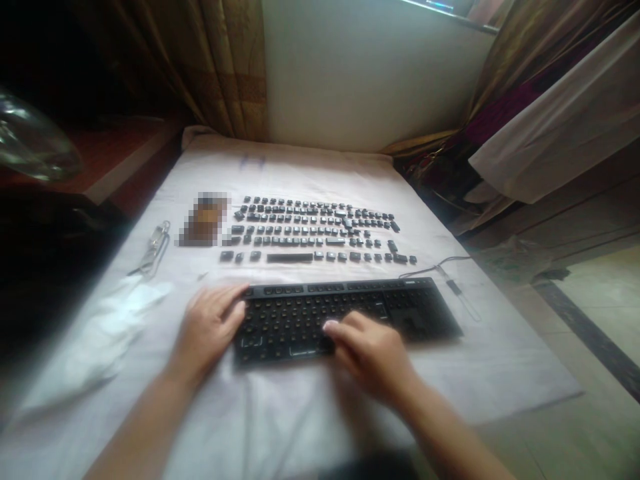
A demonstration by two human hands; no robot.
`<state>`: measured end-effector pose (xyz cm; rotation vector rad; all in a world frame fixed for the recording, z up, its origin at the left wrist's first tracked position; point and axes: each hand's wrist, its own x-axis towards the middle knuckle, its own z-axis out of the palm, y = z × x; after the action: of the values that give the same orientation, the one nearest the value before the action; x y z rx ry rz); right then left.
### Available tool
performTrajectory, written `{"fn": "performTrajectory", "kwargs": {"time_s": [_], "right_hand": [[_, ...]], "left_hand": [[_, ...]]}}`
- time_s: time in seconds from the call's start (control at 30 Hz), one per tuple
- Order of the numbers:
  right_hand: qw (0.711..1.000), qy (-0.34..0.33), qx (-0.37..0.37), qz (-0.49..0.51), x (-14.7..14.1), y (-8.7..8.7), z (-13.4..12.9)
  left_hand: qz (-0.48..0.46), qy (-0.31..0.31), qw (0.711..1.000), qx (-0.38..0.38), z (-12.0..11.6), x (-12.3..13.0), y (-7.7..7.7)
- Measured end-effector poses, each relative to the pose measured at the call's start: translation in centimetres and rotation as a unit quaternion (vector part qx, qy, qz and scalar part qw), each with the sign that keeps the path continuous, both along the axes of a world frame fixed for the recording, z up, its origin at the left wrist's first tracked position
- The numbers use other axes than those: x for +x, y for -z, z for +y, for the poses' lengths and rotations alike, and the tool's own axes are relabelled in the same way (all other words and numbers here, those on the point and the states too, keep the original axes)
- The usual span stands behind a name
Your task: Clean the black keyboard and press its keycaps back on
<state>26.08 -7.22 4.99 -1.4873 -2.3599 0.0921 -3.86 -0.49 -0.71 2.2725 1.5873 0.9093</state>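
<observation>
A black keyboard point(300, 327) with its keycaps off lies on the cloth-covered table in front of me. My left hand point(213, 323) grips its left end, fingers at the upper corner and thumb along the side. Over the lower middle of the keyboard is my right hand point(373, 353), its fingers curled and pressed together. A small pale spot shows at their tips, too blurred to tell whether it is a fingertip or something held. Behind the keyboard, the loose black keycaps point(290, 258) lie in rows, among them a long space bar.
Left of the keycaps lies a pixelated brown item point(205, 220). A crumpled white cloth point(115, 327) and a small clear object point(159, 237) are at the left. The keyboard's cable point(425, 270) runs off right. A wooden surface point(130, 157) borders the far left.
</observation>
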Motion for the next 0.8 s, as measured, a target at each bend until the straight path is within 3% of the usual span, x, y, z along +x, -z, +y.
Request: {"fn": "performTrajectory", "kwargs": {"time_s": [0.2,0.37,0.53,0.7,0.8], "right_hand": [[0.999,0.002,0.02,-0.049,-3.5,0.9,0.4],[0.998,-0.015,0.023,-0.064,-3.4,1.0,0.3],[0.999,-0.013,-0.029,-0.036,-3.2,0.5,1.0],[0.989,0.03,-0.086,-0.115,-4.8,-0.2,1.8],[0.985,0.019,-0.085,-0.151,-5.3,-0.6,1.9]], "left_hand": [[-0.004,-0.001,1.0,-0.002,0.0,0.1,0.0],[-0.003,-0.004,1.0,-0.007,-0.1,0.1,0.0],[0.001,-0.013,1.0,-0.013,-0.2,0.2,0.0],[-0.001,-0.017,1.0,-0.022,-0.3,0.3,-0.2],[-0.005,-0.013,1.0,-0.028,-0.4,0.3,-0.4]]}}
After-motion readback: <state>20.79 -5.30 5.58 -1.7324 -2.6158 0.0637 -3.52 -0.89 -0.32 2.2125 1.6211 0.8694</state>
